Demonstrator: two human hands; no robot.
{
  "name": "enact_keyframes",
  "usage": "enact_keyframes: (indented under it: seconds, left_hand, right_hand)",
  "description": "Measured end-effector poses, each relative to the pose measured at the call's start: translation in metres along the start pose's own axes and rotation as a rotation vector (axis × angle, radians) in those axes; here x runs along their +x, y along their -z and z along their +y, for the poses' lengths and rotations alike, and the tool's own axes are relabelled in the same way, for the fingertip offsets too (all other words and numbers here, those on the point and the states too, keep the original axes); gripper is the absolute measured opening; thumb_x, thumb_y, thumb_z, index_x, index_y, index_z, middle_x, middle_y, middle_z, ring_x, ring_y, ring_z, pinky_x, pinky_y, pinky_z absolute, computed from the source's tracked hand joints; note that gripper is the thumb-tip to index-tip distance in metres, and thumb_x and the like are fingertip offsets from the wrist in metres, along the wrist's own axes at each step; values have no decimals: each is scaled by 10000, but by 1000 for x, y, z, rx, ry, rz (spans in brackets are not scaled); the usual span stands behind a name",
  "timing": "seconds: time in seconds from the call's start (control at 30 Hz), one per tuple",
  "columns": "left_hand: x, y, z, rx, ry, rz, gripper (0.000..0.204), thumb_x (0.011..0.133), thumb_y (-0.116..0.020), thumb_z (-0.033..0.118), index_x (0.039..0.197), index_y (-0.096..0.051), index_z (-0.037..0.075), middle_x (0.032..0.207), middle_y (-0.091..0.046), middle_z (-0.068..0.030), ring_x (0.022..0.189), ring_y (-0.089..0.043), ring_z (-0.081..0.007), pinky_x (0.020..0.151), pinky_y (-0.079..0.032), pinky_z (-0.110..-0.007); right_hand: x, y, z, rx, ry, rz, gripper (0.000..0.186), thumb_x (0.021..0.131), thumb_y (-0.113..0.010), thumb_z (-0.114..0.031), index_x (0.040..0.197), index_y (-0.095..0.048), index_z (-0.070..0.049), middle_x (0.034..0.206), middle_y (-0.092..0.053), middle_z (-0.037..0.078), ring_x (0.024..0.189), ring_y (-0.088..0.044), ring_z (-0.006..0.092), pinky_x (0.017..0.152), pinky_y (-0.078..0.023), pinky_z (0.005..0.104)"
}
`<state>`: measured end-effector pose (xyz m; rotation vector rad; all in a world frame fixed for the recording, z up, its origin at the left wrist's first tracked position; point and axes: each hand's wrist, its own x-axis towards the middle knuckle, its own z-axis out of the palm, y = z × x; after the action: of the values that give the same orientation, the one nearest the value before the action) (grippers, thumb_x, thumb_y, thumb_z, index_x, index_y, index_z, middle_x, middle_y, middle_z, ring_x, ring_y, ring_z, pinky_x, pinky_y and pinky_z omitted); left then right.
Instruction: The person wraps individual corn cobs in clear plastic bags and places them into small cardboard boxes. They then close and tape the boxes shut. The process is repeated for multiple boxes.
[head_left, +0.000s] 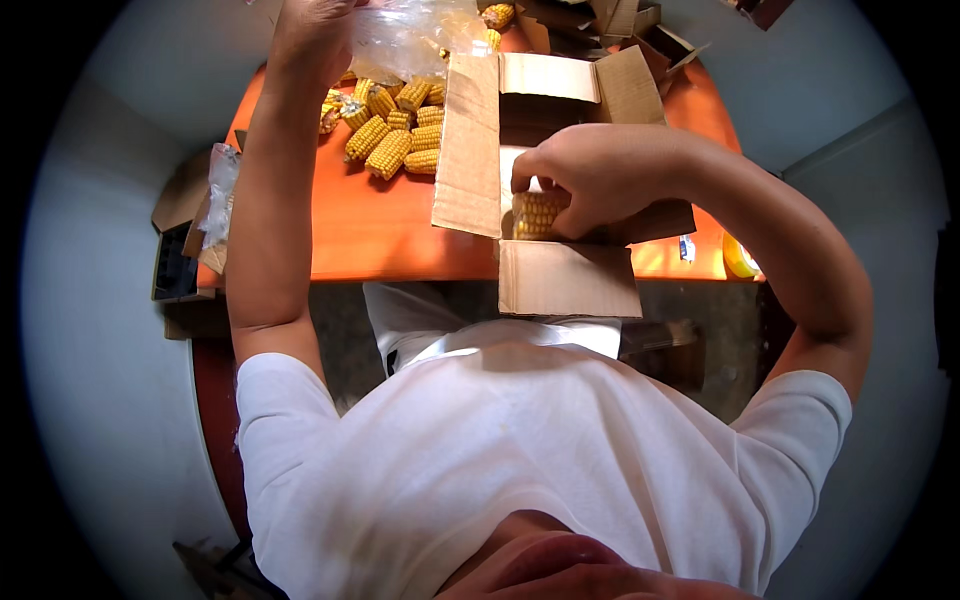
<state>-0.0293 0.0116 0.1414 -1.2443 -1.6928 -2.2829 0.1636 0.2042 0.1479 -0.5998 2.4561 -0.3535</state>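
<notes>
My right hand point(590, 180) reaches into an open cardboard box point(470, 150), its fingers curled around a yellow corn cob point(537, 214) inside. The box stands at the table's near edge with its flaps folded outward. At the far left my left hand point(318, 30) is at the edge of a crinkled clear plastic bag point(415, 38); the hand is partly cut off by the frame, but its fingers seem closed on the plastic. Several short corn cobs point(388, 154) lie in a loose pile left of the box, some partly under the bag.
The orange table point(400, 235) carries everything. Opened cardboard boxes point(660, 45) crowd its far right. On the left stand another carton with plastic point(218, 200) and a black crate point(175, 265). A yellow round thing point(738, 258) sits at the right edge.
</notes>
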Motion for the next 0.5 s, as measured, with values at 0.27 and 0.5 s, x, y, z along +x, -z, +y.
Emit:
enact_keyframes:
  seconds: [0.27, 0.5]
  left_hand:
    - [-21, -20, 38, 416, -111, -206, 190, 896, -609, 165, 1034, -583, 37, 863, -571, 15, 722, -504, -23, 627, -418, -170]
    - [-31, -52, 40, 964, -346, -198, 337, 798, -718, 233, 1041, -596, 35, 796, -622, -6, 698, -569, -66, 629, -470, -226]
  right_hand:
    - [-31, 57, 47, 1112, 355, 465, 484, 864, -473, -264, 1251, -464, 26, 1060, -600, 140, 938, -624, 202, 745, -560, 338]
    - [5, 76, 39, 1132, 389, 506, 395, 843, -665, -290, 1137, -539, -59, 973, -614, 45, 853, -630, 120, 682, -552, 278]
